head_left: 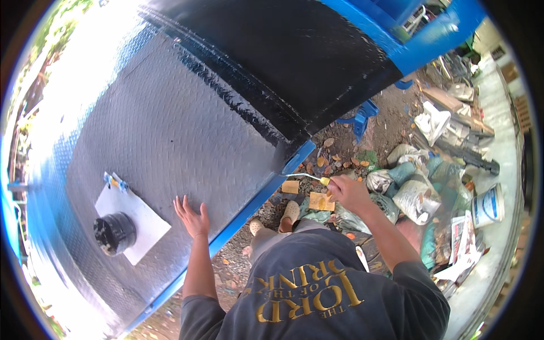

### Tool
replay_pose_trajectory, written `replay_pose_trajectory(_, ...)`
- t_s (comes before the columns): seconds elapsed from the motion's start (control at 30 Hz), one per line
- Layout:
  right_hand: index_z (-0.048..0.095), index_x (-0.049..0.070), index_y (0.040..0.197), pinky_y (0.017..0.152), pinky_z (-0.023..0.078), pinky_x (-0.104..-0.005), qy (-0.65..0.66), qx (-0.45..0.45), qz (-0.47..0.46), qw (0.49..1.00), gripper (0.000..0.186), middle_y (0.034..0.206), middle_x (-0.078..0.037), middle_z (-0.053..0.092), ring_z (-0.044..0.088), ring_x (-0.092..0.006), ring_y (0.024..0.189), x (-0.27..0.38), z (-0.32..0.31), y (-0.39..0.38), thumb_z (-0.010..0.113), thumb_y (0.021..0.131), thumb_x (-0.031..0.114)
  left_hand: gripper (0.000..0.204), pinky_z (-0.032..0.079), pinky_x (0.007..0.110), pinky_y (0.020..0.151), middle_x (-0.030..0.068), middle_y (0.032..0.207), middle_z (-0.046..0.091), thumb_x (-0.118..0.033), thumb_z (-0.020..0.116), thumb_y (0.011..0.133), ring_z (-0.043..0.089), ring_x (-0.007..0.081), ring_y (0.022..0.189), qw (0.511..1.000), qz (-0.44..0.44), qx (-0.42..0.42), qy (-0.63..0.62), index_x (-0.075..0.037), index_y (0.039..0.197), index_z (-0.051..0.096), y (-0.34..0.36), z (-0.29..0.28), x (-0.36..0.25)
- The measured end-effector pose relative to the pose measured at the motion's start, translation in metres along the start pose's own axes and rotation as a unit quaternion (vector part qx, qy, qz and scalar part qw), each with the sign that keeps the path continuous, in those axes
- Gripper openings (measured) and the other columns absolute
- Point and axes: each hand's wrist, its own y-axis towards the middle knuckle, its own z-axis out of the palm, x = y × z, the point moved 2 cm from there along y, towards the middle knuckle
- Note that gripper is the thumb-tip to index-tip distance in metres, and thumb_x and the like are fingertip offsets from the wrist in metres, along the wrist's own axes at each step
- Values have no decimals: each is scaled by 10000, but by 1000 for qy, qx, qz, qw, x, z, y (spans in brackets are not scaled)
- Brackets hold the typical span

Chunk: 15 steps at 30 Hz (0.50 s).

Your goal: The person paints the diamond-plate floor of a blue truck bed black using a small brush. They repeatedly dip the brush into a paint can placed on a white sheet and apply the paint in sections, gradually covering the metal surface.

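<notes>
My right hand (348,190) grips the yellow handle (325,181) of a tool with a thin bent metal rod, likely a roller; its head is unclear at the panel's edge. My left hand (194,218) lies with fingers spread on or just over a grey textured metal panel (147,130). Wet-looking black paint (328,62) covers the panel's upper part and a band beside it. To the left of my left hand, a black paint-smeared container (115,232) stands on a white sheet (144,232), with a small blue-and-yellow tool (116,182) near the sheet's top corner.
The panel has a blue edge (226,238). Blue metal framework (430,17) is at top right, a blue bracket (362,119) below. Filled bags (413,198), boards (445,99), a white bucket (487,207) and leaves lie on the ground at right, by a pale ledge.
</notes>
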Motion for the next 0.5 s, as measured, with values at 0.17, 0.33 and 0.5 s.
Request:
replay_pose_trajectory(0.17,694,129,1101,770,579,-518,-14,48,-96,994,261,988,-120,744,731,-367,908,18,-22,67,540,1077,338,758,258,572,1294,196,1703,308,-492,683,981,214,439,1601,1000,-2,-3,-3,-92,1572,426,1,0,0)
replay_pose_trajectory(0.33,699,151,1139,809,590,-520,-148,121,-130,973,254,973,-119,762,742,-358,930,23,-50,109,541,1070,337,771,295,556,1286,186,1704,301,-441,748,940,205,432,1606,1000,-12,-2,-3,-103,1557,434,-1,-1,0)
replay_pose_trajectory(0.5,726,158,1127,823,590,-515,-182,122,-125,968,263,1002,-128,778,746,-360,933,19,-87,112,553,1060,344,780,291,548,1288,184,1704,300,-450,756,930,201,435,1606,1000,-25,5,-7,-114,1555,433,-2,-1,1)
